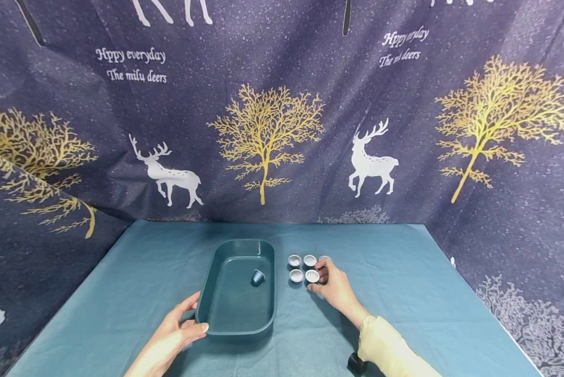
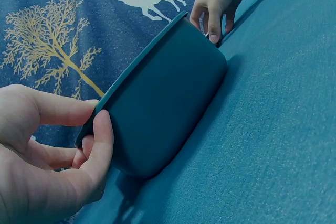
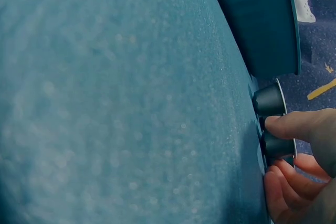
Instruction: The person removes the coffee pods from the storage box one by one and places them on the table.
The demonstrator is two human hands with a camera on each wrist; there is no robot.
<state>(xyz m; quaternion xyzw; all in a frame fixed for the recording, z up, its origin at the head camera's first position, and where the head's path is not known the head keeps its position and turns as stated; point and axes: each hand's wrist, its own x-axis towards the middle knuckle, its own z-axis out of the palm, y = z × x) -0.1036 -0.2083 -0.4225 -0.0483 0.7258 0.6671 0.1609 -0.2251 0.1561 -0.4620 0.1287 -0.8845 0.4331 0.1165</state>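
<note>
A dark teal rectangular basin (image 1: 237,332) stands on the table, one blue coffee capsule (image 1: 257,278) tipped on its side within. My left hand (image 1: 176,324) pinches the basin's near left rim between thumb and fingers; the left wrist view shows this grip (image 2: 63,145) close up. To the basin's right, several coffee capsules stand in rows with silver lids up. My right hand (image 1: 334,285) has thumb and fingers around the front-row coffee capsule (image 1: 312,276). In the right wrist view that dark capsule (image 3: 278,146) sits between thumb and fingers, beside another capsule (image 3: 269,100).
A blue-green cloth (image 1: 395,272) covers the table. Behind it hangs a dark blue curtain (image 1: 310,173) with deer and trees. A small black object (image 1: 356,362) is by the right sleeve (image 1: 387,343). More capsules (image 1: 294,260) stand between basin and right hand.
</note>
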